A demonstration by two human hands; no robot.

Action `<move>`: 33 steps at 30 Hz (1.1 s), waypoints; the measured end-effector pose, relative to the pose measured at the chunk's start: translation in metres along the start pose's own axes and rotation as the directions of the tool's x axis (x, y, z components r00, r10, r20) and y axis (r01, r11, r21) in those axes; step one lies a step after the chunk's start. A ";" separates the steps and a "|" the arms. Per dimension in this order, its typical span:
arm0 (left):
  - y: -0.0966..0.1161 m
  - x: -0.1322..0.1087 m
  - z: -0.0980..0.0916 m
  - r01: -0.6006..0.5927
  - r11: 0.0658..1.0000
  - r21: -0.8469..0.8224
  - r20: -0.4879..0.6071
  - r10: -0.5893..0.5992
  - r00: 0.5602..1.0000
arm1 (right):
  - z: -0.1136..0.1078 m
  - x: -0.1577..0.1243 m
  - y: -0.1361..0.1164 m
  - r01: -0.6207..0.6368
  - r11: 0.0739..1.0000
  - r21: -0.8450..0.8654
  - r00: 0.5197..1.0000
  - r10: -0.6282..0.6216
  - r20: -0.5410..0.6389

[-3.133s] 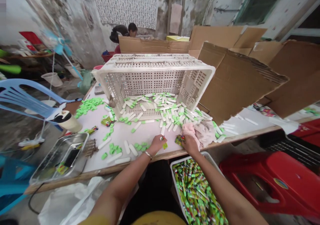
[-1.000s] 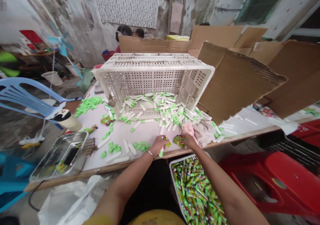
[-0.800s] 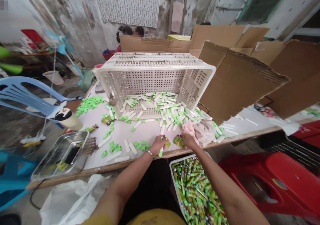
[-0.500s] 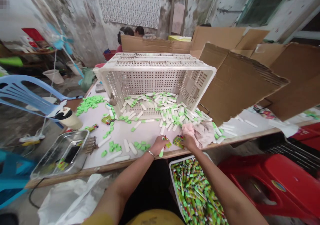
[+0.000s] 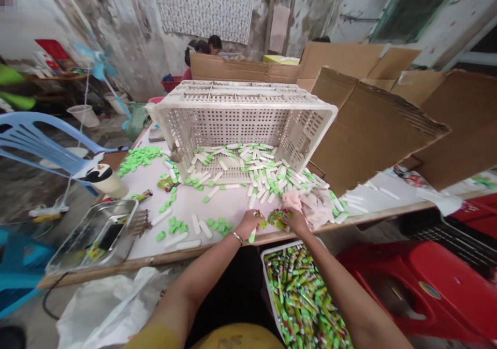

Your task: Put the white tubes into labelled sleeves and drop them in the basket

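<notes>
My left hand is closed near the table's front edge, gripping a small white tube with a green cap. A bit of colourful printed wrapper shows at its fingertips. Just to the right, my right hand pinches a small stack of printed wrappers against the tabletop. A pink and grey cloth lies beside that hand. Behind both hands, many white tubes with green caps spill out of a white plastic crate lying on its side.
Below the table edge stands a white bin full of wrapped tubes. Loose green caps and a metal tray are on the left. Cardboard stands at the right. A red stool is close by my right arm.
My right hand has shifted slightly, and more of the wrapper stack shows between its fingers. My left hand keeps the tube in nearly the same place.
</notes>
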State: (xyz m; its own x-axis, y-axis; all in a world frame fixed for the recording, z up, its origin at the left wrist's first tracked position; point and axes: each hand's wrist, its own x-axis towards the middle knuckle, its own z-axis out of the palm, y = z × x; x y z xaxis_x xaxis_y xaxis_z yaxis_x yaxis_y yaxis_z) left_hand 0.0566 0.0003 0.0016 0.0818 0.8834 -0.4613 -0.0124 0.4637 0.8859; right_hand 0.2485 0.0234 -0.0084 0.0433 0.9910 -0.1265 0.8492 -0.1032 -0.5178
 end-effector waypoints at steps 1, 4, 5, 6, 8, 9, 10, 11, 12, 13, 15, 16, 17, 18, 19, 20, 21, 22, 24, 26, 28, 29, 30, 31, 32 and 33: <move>0.000 0.000 0.001 0.002 1.000 -0.001 0.001 -0.002 1.000 | 0.001 -0.001 0.000 0.016 1.000 0.004 1.000 -0.016 -0.010; 0.002 -0.002 0.002 0.006 1.000 -0.005 0.005 -0.006 1.000 | 0.003 -0.006 -0.001 0.064 0.998 0.021 0.997 -0.063 -0.044; 0.002 -0.002 0.002 0.008 1.000 -0.005 0.006 -0.007 1.000 | 0.004 -0.007 -0.001 0.074 0.997 0.030 0.996 -0.072 -0.053; 0.002 -0.002 0.003 0.009 1.000 -0.005 0.007 -0.009 1.000 | 0.005 -0.008 -0.002 0.077 0.996 0.042 0.995 -0.075 -0.060; 0.002 -0.003 0.003 0.012 1.000 -0.005 0.007 -0.012 1.000 | 0.005 -0.008 -0.001 0.062 0.995 0.074 0.996 -0.057 -0.065; 0.003 -0.003 0.003 0.013 1.000 -0.005 0.007 -0.013 1.000 | 0.005 -0.007 -0.001 0.046 0.994 0.095 0.997 -0.040 -0.062; 0.003 -0.003 0.003 0.013 1.000 -0.005 0.007 -0.013 1.000 | 0.005 -0.005 0.000 0.028 0.992 0.120 0.998 -0.022 -0.054; 0.003 -0.004 0.003 0.014 1.000 -0.004 0.006 -0.014 1.000 | 0.004 -0.004 0.001 0.011 0.989 0.150 0.999 -0.004 -0.044; 0.004 -0.004 0.003 0.014 1.000 -0.003 0.005 -0.014 1.000 | 0.002 -0.003 0.002 -0.003 0.983 0.185 0.999 0.009 -0.032; 0.004 -0.004 0.004 0.015 1.000 -0.002 0.004 -0.015 1.000 | 0.001 -0.001 0.003 -0.013 0.974 0.225 1.000 0.018 -0.021; 0.006 -0.005 0.004 0.019 1.000 0.000 -0.001 -0.019 1.000 | -0.004 0.000 0.004 -0.022 0.950 0.310 1.000 0.024 -0.004; 0.007 -0.005 0.004 0.021 1.000 0.001 -0.005 -0.021 1.000 | -0.007 0.001 0.004 -0.023 0.935 0.354 1.000 0.023 0.004; 0.008 -0.005 0.005 0.024 1.000 0.001 -0.008 -0.024 1.000 | -0.011 0.000 0.003 -0.023 0.918 0.396 1.000 0.022 0.009; 0.010 -0.005 0.006 0.027 1.000 0.001 -0.011 -0.027 1.000 | -0.015 -0.001 0.002 -0.022 0.904 0.427 1.000 0.019 0.010; 0.012 -0.005 0.007 0.030 1.000 0.001 -0.012 -0.030 0.999 | -0.019 -0.002 0.000 -0.020 0.884 0.467 1.000 0.014 0.017; 0.014 -0.005 0.008 0.031 1.000 0.000 -0.011 -0.031 0.999 | -0.023 -0.005 -0.002 -0.019 0.849 0.528 0.999 0.001 0.034; 0.016 -0.004 0.010 0.030 1.000 -0.002 -0.007 -0.030 1.000 | -0.027 -0.007 -0.005 -0.023 0.795 0.606 0.998 -0.023 0.067; 0.019 -0.003 0.012 0.027 1.000 -0.004 0.002 -0.027 1.000 | -0.030 -0.011 -0.009 -0.037 0.724 0.689 0.992 -0.058 0.115; 0.023 -0.001 0.018 0.015 1.000 -0.012 0.039 -0.015 0.999 | -0.035 -0.020 -0.017 -0.103 0.566 0.818 0.965 -0.143 0.221; 0.026 -0.001 0.025 0.006 1.000 -0.025 0.098 -0.003 0.995 | -0.035 -0.029 -0.027 -0.175 0.482 0.859 0.933 -0.197 0.301; 0.027 -0.002 0.032 0.005 0.999 -0.047 0.163 0.002 0.987 | -0.030 -0.039 -0.034 -0.212 0.444 0.871 0.915 -0.222 0.336; 0.026 -0.003 0.034 0.009 0.998 -0.061 0.194 0.003 0.981 | -0.027 -0.043 -0.037 -0.220 0.419 0.881 0.911 -0.234 0.339; 0.025 -0.005 0.034 0.015 0.997 -0.077 0.224 0.002 0.975 | -0.023 -0.047 -0.040 -0.223 0.391 0.893 0.911 -0.243 0.334; 0.024 -0.008 0.034 0.023 0.995 -0.093 0.252 0.001 0.968 | -0.019 -0.050 -0.041 -0.225 0.364 0.904 0.913 -0.245 0.326; 0.022 -0.010 0.033 0.031 0.994 -0.108 0.280 0.000 0.960 | -0.015 -0.053 -0.042 -0.232 0.345 0.910 0.916 -0.236 0.323; 0.021 -0.013 0.030 0.040 0.992 -0.122 0.306 -0.001 0.952 | -0.012 -0.056 -0.042 -0.244 0.336 0.910 0.919 -0.221 0.328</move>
State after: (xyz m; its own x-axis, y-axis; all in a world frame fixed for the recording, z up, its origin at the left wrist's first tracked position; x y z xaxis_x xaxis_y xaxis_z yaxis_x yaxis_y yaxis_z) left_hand 0.0854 -0.0040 0.0278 0.3825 0.8205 -0.4247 -0.1304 0.5031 0.8543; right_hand 0.2166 -0.0266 0.0307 -0.3203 0.9052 -0.2792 -0.2044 -0.3538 -0.9127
